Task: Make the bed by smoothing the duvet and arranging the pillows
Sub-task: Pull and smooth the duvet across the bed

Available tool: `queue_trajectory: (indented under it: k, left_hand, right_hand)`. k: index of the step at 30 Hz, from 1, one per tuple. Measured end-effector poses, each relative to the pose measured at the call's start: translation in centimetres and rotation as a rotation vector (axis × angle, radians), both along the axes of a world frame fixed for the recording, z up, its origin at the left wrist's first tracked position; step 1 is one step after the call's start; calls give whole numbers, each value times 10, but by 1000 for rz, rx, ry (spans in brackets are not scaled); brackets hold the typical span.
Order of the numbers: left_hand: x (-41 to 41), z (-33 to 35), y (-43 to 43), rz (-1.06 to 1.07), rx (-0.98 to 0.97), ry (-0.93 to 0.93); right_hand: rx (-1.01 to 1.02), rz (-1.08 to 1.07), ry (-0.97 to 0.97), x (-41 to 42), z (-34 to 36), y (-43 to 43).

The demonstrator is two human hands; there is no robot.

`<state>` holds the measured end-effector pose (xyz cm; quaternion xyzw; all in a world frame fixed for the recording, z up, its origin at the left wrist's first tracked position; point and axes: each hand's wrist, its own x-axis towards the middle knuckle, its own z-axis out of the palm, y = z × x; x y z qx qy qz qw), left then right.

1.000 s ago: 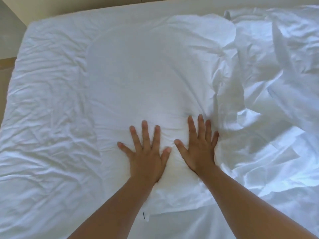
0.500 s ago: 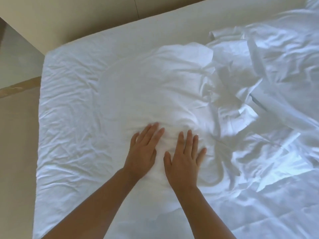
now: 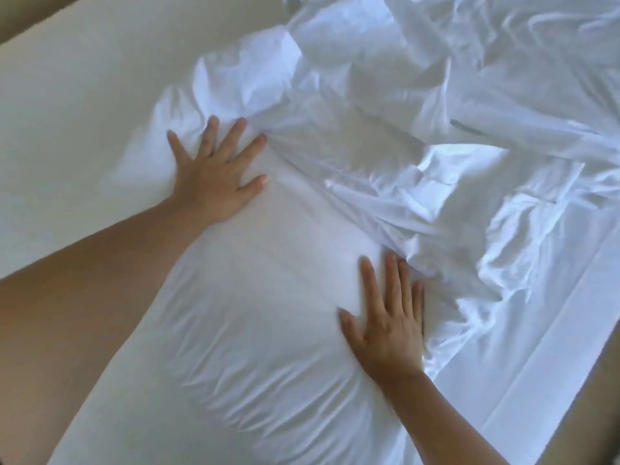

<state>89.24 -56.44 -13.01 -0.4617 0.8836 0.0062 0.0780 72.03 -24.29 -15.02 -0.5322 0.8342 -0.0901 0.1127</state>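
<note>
Through the head camera, the pillow [image 3: 268, 297] lay right under both hands, its long axis running from about 7 o'clock up to 12. The left hand [image 3: 214, 172] pressed flat near its far end at 10 o'clock. The right hand [image 3: 385, 323] lay flat along its 4 o'clock edge. Both had straight fingers, sat well apart and gripped nothing. The rumpled duvet [image 3: 469, 112] bunched at 1 o'clock, against the pillow, nearer the right hand. I could see no label or writing.
</note>
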Motion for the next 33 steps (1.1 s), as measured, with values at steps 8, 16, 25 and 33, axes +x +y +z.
queue_trajectory:
  k: [8,16,25,33]
  left_hand:
    - [-9,-53,-45,4,165,175]
    - [-12,-74,-57,16,144,220]
    - [-24,-19,-19,83,127,-42]
    - [-93,48,20,-193,75,87]
  right_hand:
    - [-69,-59,-13,-2,-46,-37]
    - [-57,20,-38,-8,-75,-50]
    - [27,-26,-116,-6,-22,-34]
    - [-32,-19,201,-79,57,-57]
